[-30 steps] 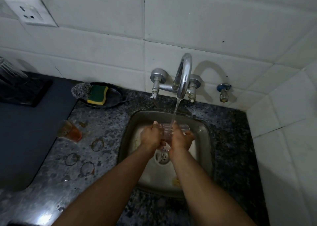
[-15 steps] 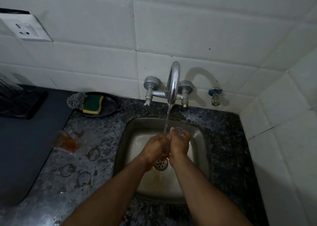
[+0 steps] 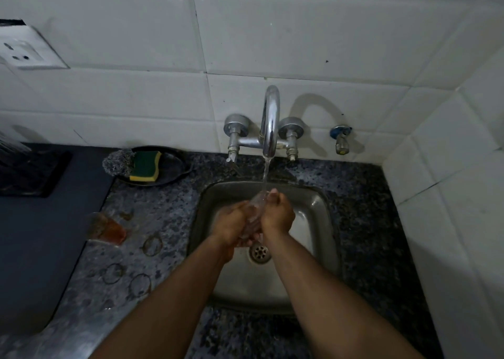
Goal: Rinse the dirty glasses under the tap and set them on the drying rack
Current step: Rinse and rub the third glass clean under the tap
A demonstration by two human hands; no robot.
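Observation:
Over the steel sink, a clear glass is held between both my hands under the stream from the chrome tap. My left hand cups its left side and my right hand grips its right side, fingers curled round it. Most of the glass is hidden by my hands and the water. Another glass, stained orange-brown, stands on the granite counter left of the sink. A dark drying rack sits at the far left edge, only partly in view.
A black dish behind the counter holds a green-yellow sponge and a steel scrubber. Ring stains mark the counter. A dark mat covers the left. Tiled walls close in behind and on the right; a small valve sticks out.
The glass has tilted and sunk deeper between my hands under the stream, and less of it shows. My hands have shifted slightly on it. The camera view has drifted.

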